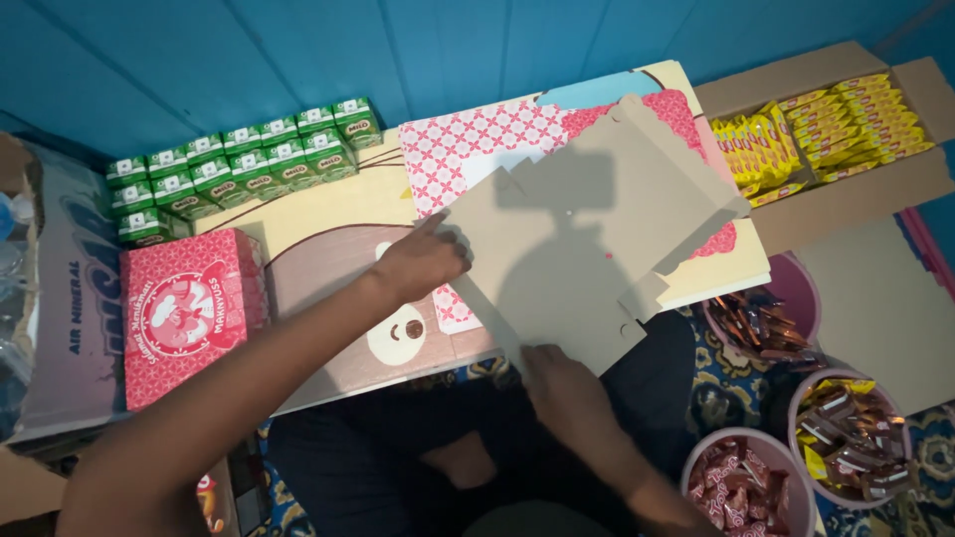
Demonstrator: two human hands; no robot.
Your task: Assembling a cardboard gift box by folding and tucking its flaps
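**Flat cardboard held over low table**

Left hand (423, 261) grips the left edge of a flat brown cardboard sheet (577, 249), fingers closed on it. Right hand (562, 383) pinches the lower edge. Sheet lies tilted across the patterned table (338, 214). Pink box (184, 313) left, green cartons (239, 164) behind it. Bowls of sweets (741, 487) lower right.
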